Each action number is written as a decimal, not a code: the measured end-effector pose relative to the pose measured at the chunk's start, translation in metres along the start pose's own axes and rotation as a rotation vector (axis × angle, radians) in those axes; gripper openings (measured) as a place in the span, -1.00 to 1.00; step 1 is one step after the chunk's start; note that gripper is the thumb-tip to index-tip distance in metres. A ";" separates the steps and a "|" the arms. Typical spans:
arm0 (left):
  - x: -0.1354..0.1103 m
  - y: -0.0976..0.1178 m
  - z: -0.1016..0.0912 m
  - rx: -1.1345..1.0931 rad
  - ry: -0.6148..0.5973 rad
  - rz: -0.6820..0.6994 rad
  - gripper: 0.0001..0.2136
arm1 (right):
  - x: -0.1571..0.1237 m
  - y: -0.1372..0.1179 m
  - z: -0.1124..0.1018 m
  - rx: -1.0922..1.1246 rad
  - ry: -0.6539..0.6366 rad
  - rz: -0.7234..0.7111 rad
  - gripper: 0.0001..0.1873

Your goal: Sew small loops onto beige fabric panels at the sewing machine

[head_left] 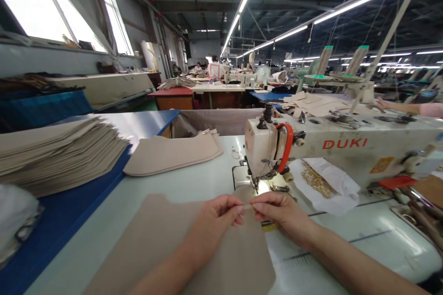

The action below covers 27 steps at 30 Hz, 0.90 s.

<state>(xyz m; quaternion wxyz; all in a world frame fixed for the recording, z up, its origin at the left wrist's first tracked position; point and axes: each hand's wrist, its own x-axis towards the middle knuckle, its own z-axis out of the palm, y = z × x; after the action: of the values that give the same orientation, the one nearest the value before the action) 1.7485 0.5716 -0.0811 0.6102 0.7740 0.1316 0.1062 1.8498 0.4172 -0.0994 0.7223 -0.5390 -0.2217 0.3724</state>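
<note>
Both hands meet just in front of the sewing machine's needle area (256,183). Between my left hand (216,219) and my right hand (285,214) stretches a short, narrow beige strip (247,207). The left thumb and fingers pinch one end of it. At the other end, my right fingertips are closed on a small gold-coloured metal piece (254,208), whose exact shape is mostly hidden. Below the hands lies a large beige fabric panel (238,258), its far end close to the presser foot.
Right of the needle, white paper (341,189) holds many gold-coloured metal pieces (316,180). Cut beige panels (173,152) lie at the table's back left. A thick stack of panels (62,156) rests on a blue surface. The machine's arm (346,140) spans the right side.
</note>
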 end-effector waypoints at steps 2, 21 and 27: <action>0.002 0.000 0.000 -0.077 -0.033 -0.050 -0.81 | 0.000 0.002 0.000 0.083 -0.033 0.041 -0.64; -0.002 0.003 -0.003 -0.197 0.005 -0.119 -0.71 | 0.010 0.006 0.014 -0.079 0.027 -0.066 -0.69; 0.000 0.006 -0.001 -0.214 -0.066 -0.184 -0.69 | 0.011 0.009 0.017 0.000 0.031 -0.071 -0.68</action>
<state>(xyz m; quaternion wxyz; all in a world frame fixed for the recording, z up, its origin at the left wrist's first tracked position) 1.7484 0.5714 -0.0746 0.7005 0.6921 0.1699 0.0378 1.8417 0.4380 -0.1028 0.7385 -0.5364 -0.2294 0.3380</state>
